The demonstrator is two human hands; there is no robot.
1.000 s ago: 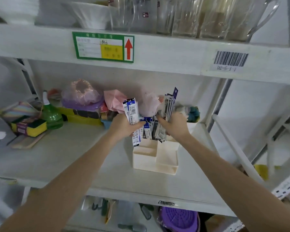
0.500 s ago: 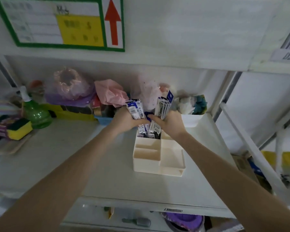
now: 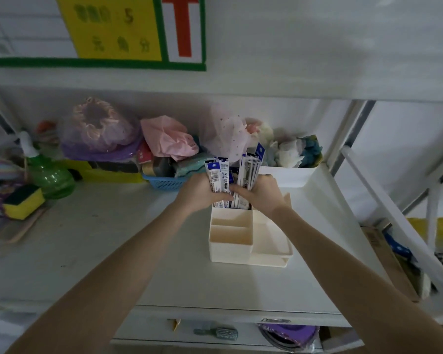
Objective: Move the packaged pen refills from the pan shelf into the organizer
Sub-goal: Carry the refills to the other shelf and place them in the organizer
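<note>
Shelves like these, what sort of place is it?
Probably a shop stockroom or storeroom: a labelled shelf tag on the metal rack, mixed household goods like sponges and a spray bottle, and packaged refills going into an organizer.

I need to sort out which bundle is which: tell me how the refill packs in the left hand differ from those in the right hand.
The left hand grips the left bundle of refill packs with barcode labels and blue headers facing the camera; the right hand grips the right bundle turned more edge-on, showing grey strips. The right bundle reaches higher and leans right; the left bundle stands lower. Both have their lower ends in the rear compartment of the cream organizer.
</note>
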